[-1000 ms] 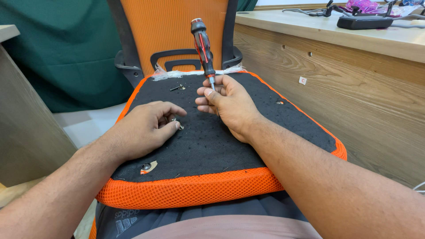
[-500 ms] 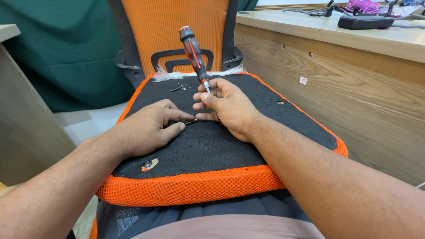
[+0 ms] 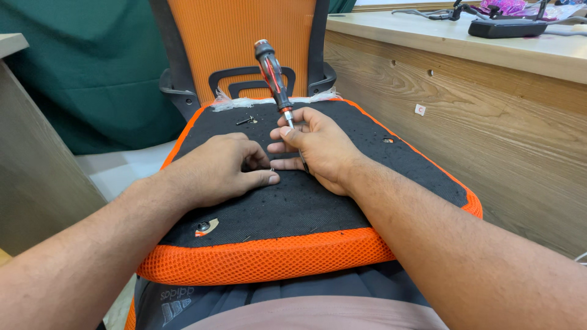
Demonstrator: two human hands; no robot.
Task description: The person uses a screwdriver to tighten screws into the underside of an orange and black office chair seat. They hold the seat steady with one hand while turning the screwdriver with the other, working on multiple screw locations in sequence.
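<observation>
Screwdriver (image 3: 273, 73) upright in right hand (image 3: 318, 150) fingers — left hand (image 3: 217, 171) fingers curled, pressing black seat pad (image 3: 367, 159)

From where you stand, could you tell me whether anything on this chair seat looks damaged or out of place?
Yes. The seat's black underside is speckled with pale debris, and frayed white fibres stick out along its far edge. A loose screw lies near that edge. The right hand holds a red and black screwdriver tilted, beside the left hand.
</observation>
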